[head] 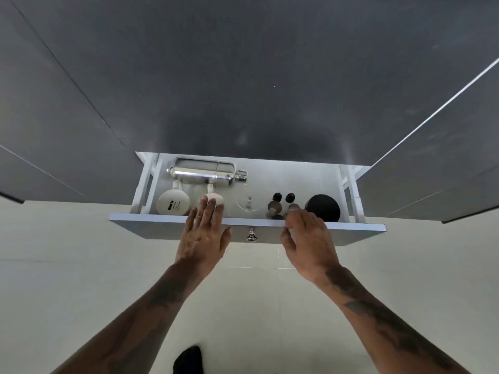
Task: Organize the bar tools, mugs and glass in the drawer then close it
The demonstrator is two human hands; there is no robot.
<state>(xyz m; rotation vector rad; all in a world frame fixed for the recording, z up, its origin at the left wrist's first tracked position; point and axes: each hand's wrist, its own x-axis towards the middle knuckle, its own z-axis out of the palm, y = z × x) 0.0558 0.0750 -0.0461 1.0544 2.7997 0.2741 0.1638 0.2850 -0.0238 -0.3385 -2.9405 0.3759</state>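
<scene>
Finishing the arranging, by the look of it: in the open drawer point(172, 230) lie a printed white mug point(172, 206), a second mug point(213, 198) under the left hand point(203, 233) with fingers spread flat, a steel shaker point(205, 172) behind, a clear glass point(247, 203), dark pourers point(280, 205) and a black round tool point(322, 207). The right hand point(307, 245), fingers loosely curled and holding nothing, hovers at the front edge. Next, I judge, both palms push the front shut by the knob point(251, 235). Dark countertop point(243, 76) above; pale floor tiles point(54, 265) below.
</scene>
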